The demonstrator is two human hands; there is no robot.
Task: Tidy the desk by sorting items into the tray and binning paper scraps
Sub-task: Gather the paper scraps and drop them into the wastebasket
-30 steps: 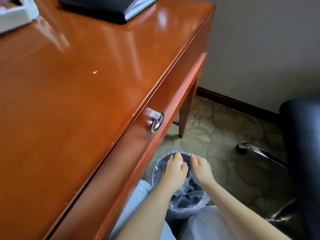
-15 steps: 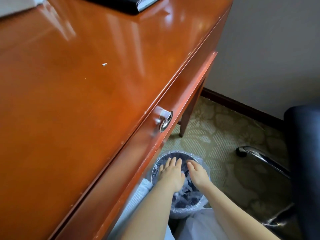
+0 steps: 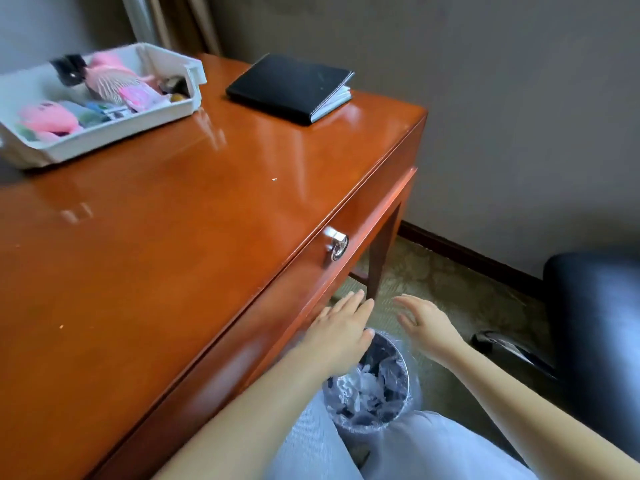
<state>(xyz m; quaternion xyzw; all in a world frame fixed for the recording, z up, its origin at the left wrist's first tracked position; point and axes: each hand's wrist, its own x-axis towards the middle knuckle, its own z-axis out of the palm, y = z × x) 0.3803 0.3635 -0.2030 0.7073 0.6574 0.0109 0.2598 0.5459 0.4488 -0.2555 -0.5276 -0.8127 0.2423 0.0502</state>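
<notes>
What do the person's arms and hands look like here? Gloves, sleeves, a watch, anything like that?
Nothing of that kind shows. The left hand and right hand are bare, with no gloves, rings or watch visible. Both forearms are uncovered as far as the picture reaches, so no sleeves appear. The only clothing in view is pale blue-grey fabric over the lap.

Looks like a hotel room or a home study, hard to say which. Glossy reddish wooden desk [image 3: 173,254] with a front drawer and a chrome ring pull [image 3: 336,244], set against a plain grey wall [image 3: 502,98] with a dark baseboard. Patterned green carpet [image 3: 433,282]. Black upholstered chair [image 3: 595,323] on a chrome base. Small round wastebin [image 3: 372,386] with plastic liner on the floor. Curtain folds [image 3: 194,22] in the far corner.
</notes>
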